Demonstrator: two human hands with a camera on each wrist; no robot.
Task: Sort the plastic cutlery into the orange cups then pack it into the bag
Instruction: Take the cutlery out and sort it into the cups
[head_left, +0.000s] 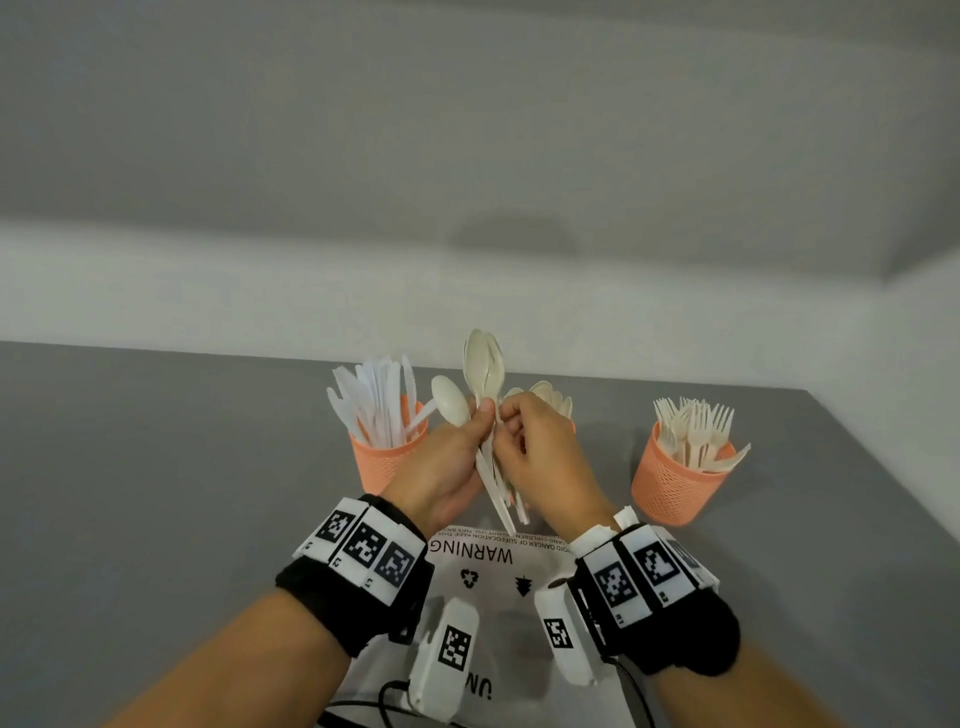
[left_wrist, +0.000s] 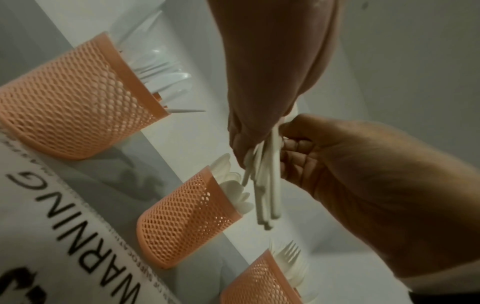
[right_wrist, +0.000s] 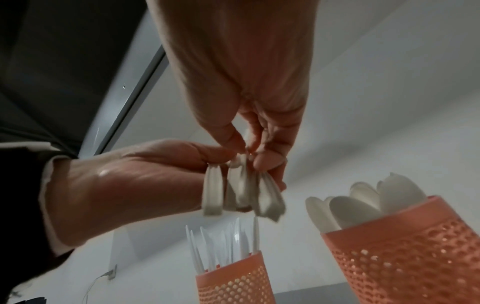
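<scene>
Sorting looks basically done imo: knives sit in the left cup (head_left: 387, 457), forks in the right cup (head_left: 675, 480), more spoons in the middle cup (left_wrist: 187, 218) behind the hands. Left hand (head_left: 441, 462) has its fingers curled round a bunch of spoons (head_left: 485, 374), bowls up, above the worktop (head_left: 156, 467); right hand (head_left: 545, 447) pinches the same handles w/ thumb + fingertips. Bag (head_left: 483, 566) lies flat just under the wrists, nothing visibly packed in it yet, so packing's prob all still left.

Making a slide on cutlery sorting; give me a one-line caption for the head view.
Both hands, left hand and right hand, grip a bundle of spoons above the bag, among three orange cups.
</scene>
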